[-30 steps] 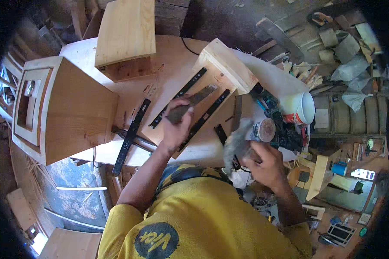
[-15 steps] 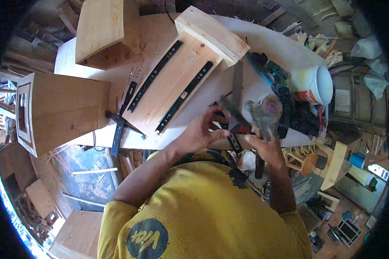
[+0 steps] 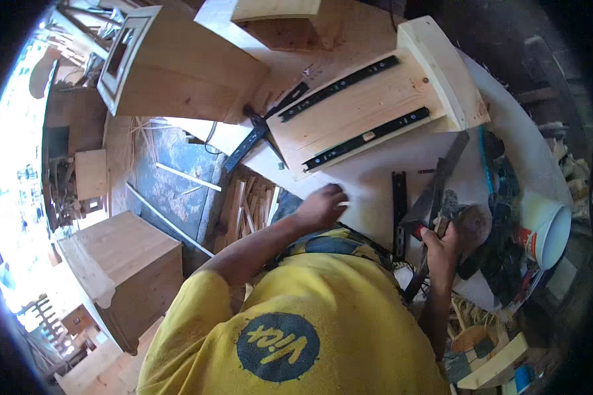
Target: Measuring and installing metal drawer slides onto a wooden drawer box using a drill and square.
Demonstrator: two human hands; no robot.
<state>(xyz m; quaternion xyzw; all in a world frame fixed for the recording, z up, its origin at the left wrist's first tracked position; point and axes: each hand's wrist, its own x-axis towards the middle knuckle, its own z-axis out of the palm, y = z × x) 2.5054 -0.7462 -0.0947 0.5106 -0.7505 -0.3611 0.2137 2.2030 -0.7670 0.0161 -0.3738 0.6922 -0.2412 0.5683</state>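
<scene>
My left hand [image 3: 321, 208] is at the table's near edge below a wooden board [image 3: 339, 122] with an end panel [image 3: 441, 72]. Its fingers are bent and apart, holding nothing visible. Two black rails [image 3: 366, 136] are fixed on the board. My right hand [image 3: 439, 245] grips a grimy grey-brown object, partly hidden, beside a small red piece [image 3: 418, 230]. A long dark metal strip [image 3: 451, 155] runs above it, a loose black rail [image 3: 399, 204] lies to its left, and a round container [image 3: 473, 225] is just to its right.
Wooden cabinets stand on the table [image 3: 191, 72] and floor [image 3: 145, 283]. Crossed black rails [image 3: 244, 148] lie left of the board. A white bucket [image 3: 543, 240] and dark cluttered tools [image 3: 501, 178] are at the right. Offcuts and thin strips [image 3: 188, 176] lie below the table's edge.
My left hand no longer holds the grey bar it had over the board and has moved toward the near edge. My right hand remains at the right, gripping. The view has swung toward the left.
</scene>
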